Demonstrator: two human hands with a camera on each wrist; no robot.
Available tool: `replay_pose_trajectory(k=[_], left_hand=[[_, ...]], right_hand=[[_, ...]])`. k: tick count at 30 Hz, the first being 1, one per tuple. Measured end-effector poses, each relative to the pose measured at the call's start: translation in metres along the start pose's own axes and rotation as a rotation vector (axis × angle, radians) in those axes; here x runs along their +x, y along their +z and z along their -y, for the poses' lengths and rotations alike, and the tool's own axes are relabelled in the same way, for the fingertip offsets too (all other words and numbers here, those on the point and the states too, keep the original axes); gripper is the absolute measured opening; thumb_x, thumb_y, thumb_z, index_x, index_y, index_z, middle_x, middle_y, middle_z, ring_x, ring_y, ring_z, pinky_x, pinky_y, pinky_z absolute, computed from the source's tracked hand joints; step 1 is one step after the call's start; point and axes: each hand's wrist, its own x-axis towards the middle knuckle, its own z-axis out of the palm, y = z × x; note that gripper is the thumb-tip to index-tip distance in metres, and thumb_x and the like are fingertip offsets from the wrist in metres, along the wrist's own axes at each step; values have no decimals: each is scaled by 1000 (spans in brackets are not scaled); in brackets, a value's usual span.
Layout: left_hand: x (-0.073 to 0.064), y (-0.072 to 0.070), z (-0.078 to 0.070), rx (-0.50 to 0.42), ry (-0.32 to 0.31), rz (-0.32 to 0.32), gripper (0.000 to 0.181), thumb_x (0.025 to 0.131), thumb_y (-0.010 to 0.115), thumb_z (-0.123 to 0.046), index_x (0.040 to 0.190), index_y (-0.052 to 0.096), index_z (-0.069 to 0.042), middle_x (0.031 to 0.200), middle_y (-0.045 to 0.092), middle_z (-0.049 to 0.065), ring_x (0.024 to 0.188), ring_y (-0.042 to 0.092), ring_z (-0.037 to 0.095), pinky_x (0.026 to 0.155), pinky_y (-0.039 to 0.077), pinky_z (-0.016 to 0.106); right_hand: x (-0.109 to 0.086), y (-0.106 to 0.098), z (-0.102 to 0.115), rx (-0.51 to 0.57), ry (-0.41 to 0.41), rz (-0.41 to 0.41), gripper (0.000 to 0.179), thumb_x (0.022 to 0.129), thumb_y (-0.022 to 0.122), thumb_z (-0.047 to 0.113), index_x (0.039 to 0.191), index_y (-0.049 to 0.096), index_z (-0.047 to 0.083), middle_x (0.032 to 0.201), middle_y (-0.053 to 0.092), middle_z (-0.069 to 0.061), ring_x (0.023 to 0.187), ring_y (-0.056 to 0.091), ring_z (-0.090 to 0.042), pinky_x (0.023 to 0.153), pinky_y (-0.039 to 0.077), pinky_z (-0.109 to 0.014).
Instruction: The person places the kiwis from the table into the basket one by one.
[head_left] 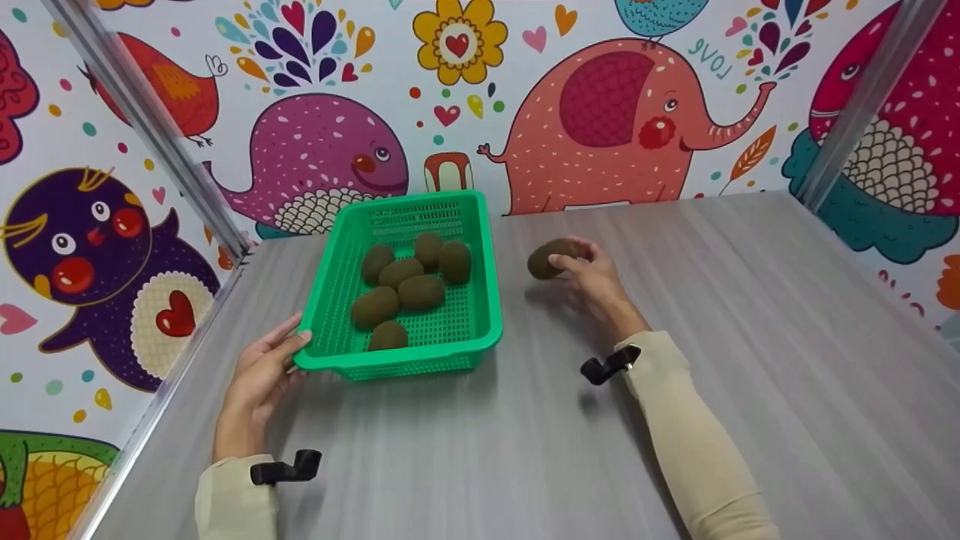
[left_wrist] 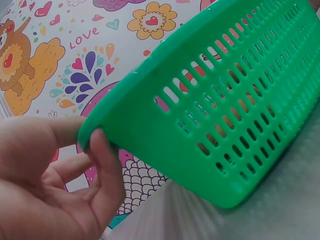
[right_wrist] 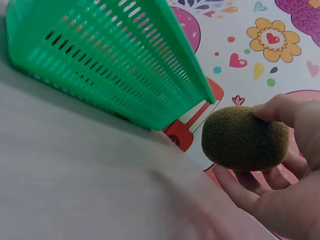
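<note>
A green plastic basket (head_left: 491, 300) with slotted walls stands on the table, holding several brown kiwifruits (head_left: 421, 293). At its near left corner my left hand (head_left: 259, 379) pinches the rim between thumb and fingers; the left wrist view shows the same hand (left_wrist: 65, 175) on the rim's corner. To the right of the basket, my right hand (head_left: 596, 281) grips a single kiwifruit (head_left: 551, 259) above the table. In the right wrist view that kiwifruit (right_wrist: 245, 138) sits between the thumb on top and the fingers beneath, apart from the basket.
The grey wood-grain table (head_left: 540, 435) runs back to a wall printed with cartoon animals (head_left: 600, 127). Metal posts (head_left: 150, 112) rise at the left and right corners. Each wrist carries a black camera mount (head_left: 611, 366).
</note>
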Motion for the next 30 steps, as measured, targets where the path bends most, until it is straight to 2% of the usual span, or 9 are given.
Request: replay_pose_trajectory(k=[2, 4, 8, 13, 20, 30], left_hand=[[-1, 0, 0, -1, 0, 1, 67, 101, 61, -25, 159, 29, -14, 98, 66, -19, 80, 63, -1, 71, 52, 19], [-1, 0, 0, -1, 0, 1, 67, 101, 61, -25, 159, 29, -14, 98, 66, -18, 80, 63, 0, 71, 52, 19], [-1, 1, 0, -3, 1, -7, 66, 101, 62, -25, 158, 31, -14, 100, 67, -18, 79, 63, 0, 70, 52, 19], [-1, 1, -1, -2, 2, -7, 67, 101, 62, -26, 158, 31, -14, 100, 66, -17, 79, 62, 0, 71, 51, 20], [-1, 1, 0, -8, 5, 0, 65, 102, 60, -25, 159, 30, -13, 98, 67, -18, 79, 62, 0, 71, 51, 20], [-3, 2, 0, -6, 2, -7, 64, 102, 60, -25, 158, 31, -15, 98, 66, -19, 75, 62, 0, 69, 51, 19]], right_hand=[[-2, 1, 3, 37, -7, 14, 59, 95, 70, 21, 145, 42, 11, 141, 40, -10, 124, 52, -24, 110, 45, -46], [-4, 2, 6, 63, -19, 25, 59, 95, 68, 19, 147, 40, 10, 142, 39, -11, 128, 51, -27, 112, 44, -49], [-8, 4, 14, 83, -57, 41, 61, 97, 66, 17, 149, 37, 8, 142, 38, -13, 130, 51, -31, 107, 48, -48], [-13, 7, 23, 98, -88, 73, 60, 99, 64, 18, 150, 35, 8, 142, 39, -12, 131, 51, -30, 101, 53, -44], [-22, 12, 37, 148, -112, 135, 60, 100, 61, 16, 151, 32, 6, 142, 41, -12, 133, 50, -31, 101, 52, -45], [-37, 24, 77, 196, -120, 203, 43, 101, 58, 17, 140, 44, 8, 134, 47, -7, 128, 51, -31, 100, 52, -48]])
